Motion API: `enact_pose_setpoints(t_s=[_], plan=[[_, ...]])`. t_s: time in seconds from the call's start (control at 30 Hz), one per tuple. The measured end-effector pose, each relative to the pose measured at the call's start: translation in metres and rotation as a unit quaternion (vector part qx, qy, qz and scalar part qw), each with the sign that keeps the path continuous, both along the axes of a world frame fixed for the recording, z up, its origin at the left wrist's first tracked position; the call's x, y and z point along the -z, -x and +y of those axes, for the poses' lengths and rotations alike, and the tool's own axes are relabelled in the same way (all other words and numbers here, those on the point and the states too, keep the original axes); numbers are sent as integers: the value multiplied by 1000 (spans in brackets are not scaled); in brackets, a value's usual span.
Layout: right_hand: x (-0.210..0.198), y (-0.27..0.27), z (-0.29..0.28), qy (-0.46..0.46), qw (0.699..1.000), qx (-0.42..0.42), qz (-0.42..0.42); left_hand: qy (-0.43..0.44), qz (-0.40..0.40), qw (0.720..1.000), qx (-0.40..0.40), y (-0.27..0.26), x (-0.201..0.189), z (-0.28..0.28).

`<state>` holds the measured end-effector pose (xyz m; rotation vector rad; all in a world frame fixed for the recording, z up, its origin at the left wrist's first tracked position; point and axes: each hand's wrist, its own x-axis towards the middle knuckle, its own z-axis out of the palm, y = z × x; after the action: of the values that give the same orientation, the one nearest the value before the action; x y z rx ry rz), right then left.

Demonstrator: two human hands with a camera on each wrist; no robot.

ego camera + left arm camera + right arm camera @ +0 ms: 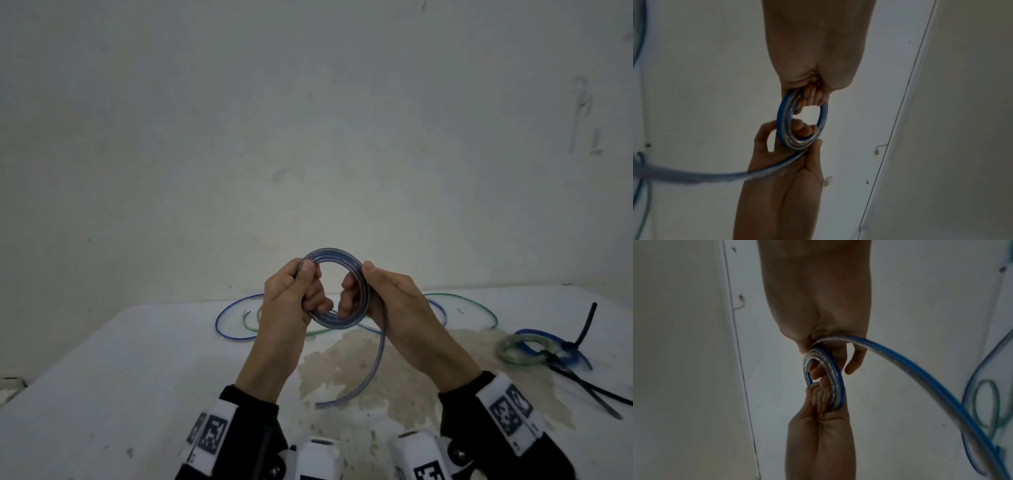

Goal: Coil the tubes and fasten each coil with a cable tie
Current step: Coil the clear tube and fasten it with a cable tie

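I hold up a coil [337, 255] of clear tube with a blue stripe, several turns wide, above the white table [102, 394]. My left hand [301, 291] grips its left side, thumb on the outside and fingers curled through the ring. My right hand [376, 294] pinches the right side in the same way. The tube's loose tail [375, 363] hangs from under the right hand down onto the table. The left wrist view shows the coil [782, 123] between both hands. In the right wrist view the tail [920, 373] leaves the coil [838, 374] at my right thumb.
Beyond my hands a loose blue tube [219, 322] and a loose green tube [462, 298] lie on the table. At the right lie a greyish-green coil [507, 353] and a blue coil [548, 335], each with a black cable tie [582, 387]. A wall stands close behind.
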<state>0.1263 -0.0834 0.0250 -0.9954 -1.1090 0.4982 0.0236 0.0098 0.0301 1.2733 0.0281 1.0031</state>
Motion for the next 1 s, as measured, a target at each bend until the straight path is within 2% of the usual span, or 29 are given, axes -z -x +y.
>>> enact_pose_setpoints(t_s=[0.13,0.27,0.33,0.4,0.53,0.6,0.77,1.0], plan=[[1,5,3,-17,991,-83,99,53,-56,996,-39,-5,3,-4],[2,4,2,-17,978,-148,148,95,-100,990,17,-6,5,2],[-2,-1,-1,-23,978,-143,150,60,-62,993,75,-1,7,11],[-6,-7,-8,4,982,-129,138,-18,10,993,120,9,7,21],[-10,-15,-17,111,985,-125,48,-163,150,968,116,23,3,26],[-10,-14,-19,138,983,-119,24,-166,189,959,132,23,3,22],[-12,-8,-15,73,987,-112,88,-33,80,989,122,9,2,5],[-7,2,-3,-18,974,-135,181,80,-34,995,56,-3,-1,-4]])
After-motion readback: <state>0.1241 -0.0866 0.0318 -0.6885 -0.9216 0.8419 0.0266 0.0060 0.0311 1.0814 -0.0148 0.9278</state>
